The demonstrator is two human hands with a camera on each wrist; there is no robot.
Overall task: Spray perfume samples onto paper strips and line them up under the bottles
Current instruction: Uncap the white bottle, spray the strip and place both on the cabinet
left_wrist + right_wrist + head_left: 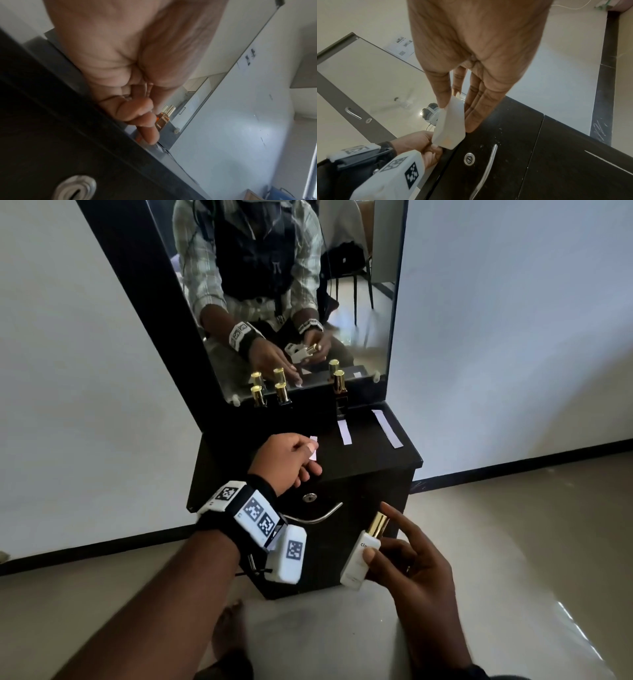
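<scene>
L hand sits over the front-left part of the black bench, fingers curled, pinching a short paper strip at thumb and fingertip. R hand is off the bench, in front of its door, below the front edge; thumb and fingers hold a white perfume bottle w/ gold cap, tilted, index finger raised straight beside the cap. Two more strips lie flat on the bench: one just in front of the amber bottle by the mirror, the other near the bench's right edge. Two gold-capped bottles stand at the back left of the bench against the mirror. Door has a keyhole and a metal handle.
</scene>
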